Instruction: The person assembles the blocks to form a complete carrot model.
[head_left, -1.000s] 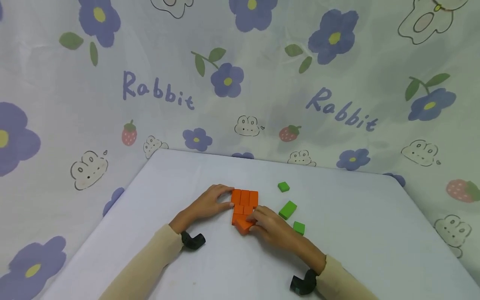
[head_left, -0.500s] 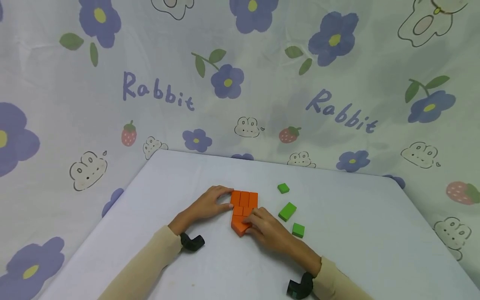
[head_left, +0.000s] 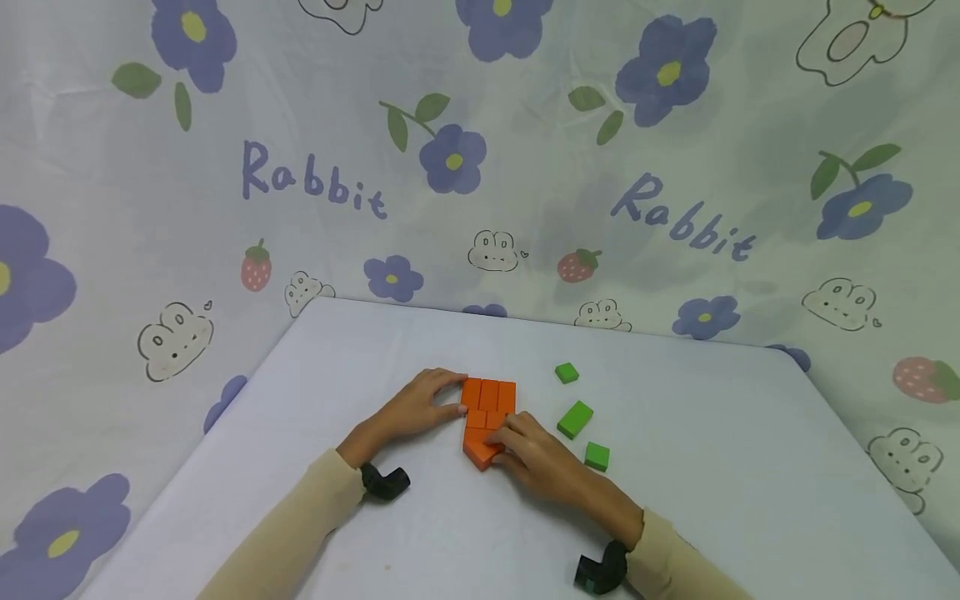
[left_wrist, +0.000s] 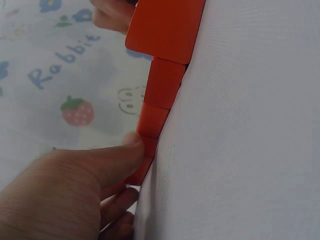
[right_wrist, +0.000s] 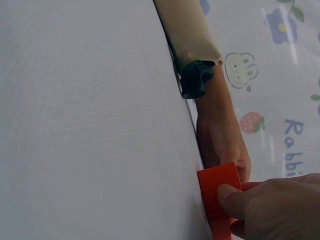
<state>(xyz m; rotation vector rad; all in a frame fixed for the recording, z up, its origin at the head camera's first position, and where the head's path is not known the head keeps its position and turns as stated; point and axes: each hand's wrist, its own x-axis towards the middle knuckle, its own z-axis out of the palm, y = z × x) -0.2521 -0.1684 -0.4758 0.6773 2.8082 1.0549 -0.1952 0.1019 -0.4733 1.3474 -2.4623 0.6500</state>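
Observation:
Several orange wooden blocks [head_left: 489, 395] lie packed together on the white table, three long ones in the far row and smaller ones nearer. My left hand [head_left: 408, 406] rests along their left side, thumb and forefinger touching the edge. In the left wrist view its thumb [left_wrist: 131, 145] presses the side of the row. At the near end, my right hand [head_left: 546, 463] pinches an orange block [head_left: 477, 448] whose front comes to a corner. The right wrist view shows the thumb [right_wrist: 229, 192] on that block's broad face; the fingers behind it are partly hidden.
To the right of the orange group lie three loose green blocks: a small one [head_left: 567, 372] at the back, a longer one [head_left: 575, 420] and a square one [head_left: 597, 456] by the right forearm. A printed rabbit-and-flower cloth [head_left: 525, 192] hangs behind the white table [head_left: 712, 467].
My right hand has shifted left and slid the pinched orange block from a skewed position into line against the others. The square green block shows more fully. The left hand stays in place.

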